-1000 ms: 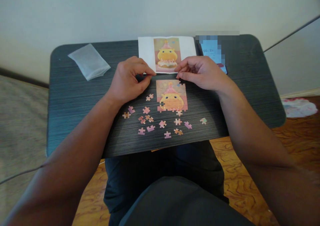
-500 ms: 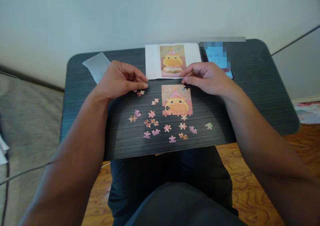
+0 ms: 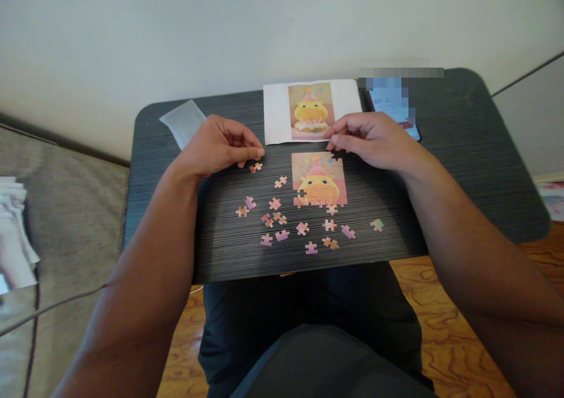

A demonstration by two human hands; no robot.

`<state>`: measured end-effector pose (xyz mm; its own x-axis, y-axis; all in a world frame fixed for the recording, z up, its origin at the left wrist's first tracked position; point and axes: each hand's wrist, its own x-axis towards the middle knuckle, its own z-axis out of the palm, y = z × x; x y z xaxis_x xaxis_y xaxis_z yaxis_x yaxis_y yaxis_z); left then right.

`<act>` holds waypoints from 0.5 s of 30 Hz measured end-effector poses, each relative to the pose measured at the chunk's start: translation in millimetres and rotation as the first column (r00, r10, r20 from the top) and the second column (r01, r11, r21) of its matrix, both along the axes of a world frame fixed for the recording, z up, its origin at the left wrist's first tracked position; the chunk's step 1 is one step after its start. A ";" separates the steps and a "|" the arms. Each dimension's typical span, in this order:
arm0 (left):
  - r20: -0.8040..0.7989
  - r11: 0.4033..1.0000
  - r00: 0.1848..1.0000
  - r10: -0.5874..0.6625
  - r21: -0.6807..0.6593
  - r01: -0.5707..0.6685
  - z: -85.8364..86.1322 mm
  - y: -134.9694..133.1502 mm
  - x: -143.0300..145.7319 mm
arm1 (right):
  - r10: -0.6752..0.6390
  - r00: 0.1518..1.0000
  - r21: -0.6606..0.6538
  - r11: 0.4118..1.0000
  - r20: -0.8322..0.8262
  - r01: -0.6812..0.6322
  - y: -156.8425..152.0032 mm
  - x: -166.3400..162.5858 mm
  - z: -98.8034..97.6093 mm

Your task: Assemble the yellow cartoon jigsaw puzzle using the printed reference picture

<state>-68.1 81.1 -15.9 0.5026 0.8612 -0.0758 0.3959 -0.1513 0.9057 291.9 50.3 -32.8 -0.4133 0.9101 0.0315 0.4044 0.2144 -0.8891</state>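
Observation:
A partly joined jigsaw puzzle [image 3: 319, 177] of a yellow creature lies mid-table, with a gap at its top right corner. My right hand [image 3: 374, 139] rests by that corner, its fingertips pinched together; whether they hold a piece is hidden. My left hand [image 3: 220, 145] lies left of the puzzle with curled fingers and nothing visible in them. One loose piece [image 3: 254, 167] lies just under its fingertips. Several loose pieces [image 3: 304, 228] are scattered in front of the puzzle. The reference picture [image 3: 311, 111] lies behind it.
The dark table [image 3: 462, 169] stands against a pale wall. A clear plastic bag [image 3: 184, 121] lies at its back left and a phone [image 3: 394, 105] at its back right. Papers [image 3: 15, 233] sit on the grey carpet at the left. Wood floor lies below.
My left hand has drawn away leftward from the puzzle's top edge, and a loose piece now lies under its fingertips. My right hand has stayed at the top right corner.

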 end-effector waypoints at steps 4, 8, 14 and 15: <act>-0.034 0.999 0.999 0.036 0.027 -0.035 -2.1 0.4 1.0 | 0.022 1.000 0.021 1.000 0.008 -0.022 0.8 0.0 0.3; -0.054 0.999 0.997 0.050 0.019 -0.049 -6.5 1.6 1.4 | 0.041 0.999 0.028 0.999 -0.006 -0.041 1.2 -0.7 0.3; -0.035 0.995 0.994 0.099 0.003 -0.099 -5.5 1.6 -0.1 | 0.053 0.998 0.000 0.999 -0.029 -0.053 0.9 -1.6 1.6; -0.035 0.995 0.995 0.093 -0.018 -0.094 -5.0 1.4 -0.5 | 0.054 0.998 -0.006 0.998 -0.020 -0.054 0.6 -1.5 1.6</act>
<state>-68.5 82.6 -20.9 0.4168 0.9025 -0.1088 0.4382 -0.0946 0.8939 290.4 51.0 -31.3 -0.4616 0.8864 0.0343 0.3748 0.2299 -0.8981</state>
